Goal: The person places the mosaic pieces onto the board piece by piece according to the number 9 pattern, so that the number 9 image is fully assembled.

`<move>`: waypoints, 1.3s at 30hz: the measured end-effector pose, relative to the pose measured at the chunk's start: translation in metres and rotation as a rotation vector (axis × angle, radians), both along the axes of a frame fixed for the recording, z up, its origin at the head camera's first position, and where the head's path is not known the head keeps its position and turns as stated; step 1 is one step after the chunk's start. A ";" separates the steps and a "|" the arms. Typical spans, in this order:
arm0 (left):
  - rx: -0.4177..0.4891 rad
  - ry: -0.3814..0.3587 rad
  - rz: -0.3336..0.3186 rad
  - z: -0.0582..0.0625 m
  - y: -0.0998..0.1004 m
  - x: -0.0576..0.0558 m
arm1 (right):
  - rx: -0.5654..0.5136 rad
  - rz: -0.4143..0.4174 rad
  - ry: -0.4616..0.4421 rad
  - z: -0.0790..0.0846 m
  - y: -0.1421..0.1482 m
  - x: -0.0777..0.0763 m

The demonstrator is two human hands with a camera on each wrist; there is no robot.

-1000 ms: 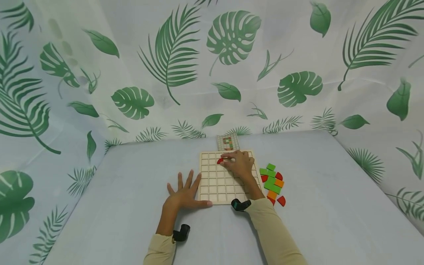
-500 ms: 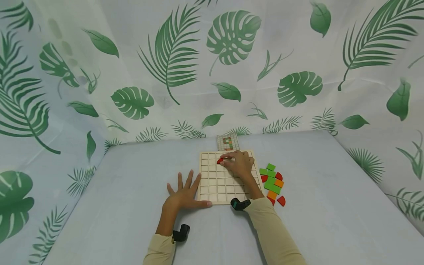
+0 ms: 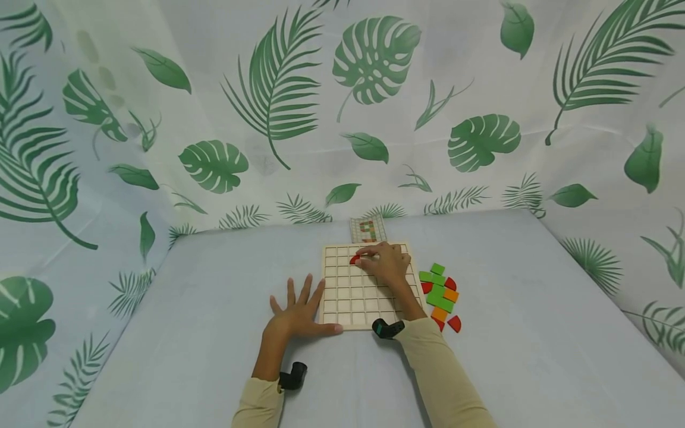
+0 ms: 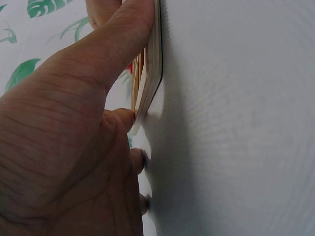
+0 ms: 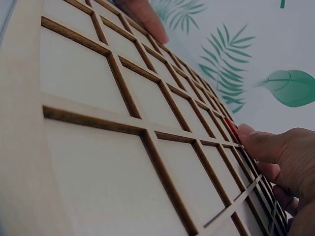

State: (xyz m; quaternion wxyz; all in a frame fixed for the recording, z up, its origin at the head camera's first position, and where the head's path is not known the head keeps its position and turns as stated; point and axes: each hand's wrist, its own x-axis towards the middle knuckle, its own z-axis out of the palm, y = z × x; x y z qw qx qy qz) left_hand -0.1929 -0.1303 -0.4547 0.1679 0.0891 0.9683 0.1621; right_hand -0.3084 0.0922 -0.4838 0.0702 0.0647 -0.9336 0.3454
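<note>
A pale wooden grid board with raised dividers lies on the table. My right hand reaches over its far part and pinches a red quarter-circle tile between thumb and fingers, at a cell in the upper rows. The right wrist view shows the red tile's edge by the thumb, low at the dividers. My left hand is spread flat at the board's near left corner, fingers straight. Its thumb lies along the front edge and its index finger touches the left side.
Right of the board lies a loose group of green tiles, orange tiles and red quarter-circle tiles. A small pattern card with a coloured grid leans behind the board. A leaf-print curtain closes off the back.
</note>
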 end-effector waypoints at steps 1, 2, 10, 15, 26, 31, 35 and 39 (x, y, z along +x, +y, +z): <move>0.000 0.001 -0.001 0.000 0.000 0.000 | 0.005 -0.003 -0.001 0.000 0.000 0.000; 0.001 0.001 0.000 0.000 0.000 0.000 | 0.009 -0.006 -0.001 -0.001 -0.001 0.000; 0.008 -0.003 0.006 0.002 0.000 0.002 | 0.007 -0.009 0.002 -0.003 -0.002 0.000; 0.007 -0.001 0.005 0.001 0.000 0.002 | 0.012 -0.012 -0.005 -0.001 -0.002 0.000; 0.011 -0.005 0.003 0.001 0.000 0.001 | 0.020 0.008 -0.011 0.000 0.001 0.001; 0.001 -0.005 0.002 0.000 0.000 0.001 | 0.008 0.007 -0.009 0.001 0.002 0.002; -0.001 -0.008 0.003 0.001 0.000 0.000 | -0.001 0.005 -0.011 0.002 0.002 0.002; -0.006 -0.013 0.001 0.002 0.000 0.000 | -0.014 0.004 -0.008 0.001 0.002 0.003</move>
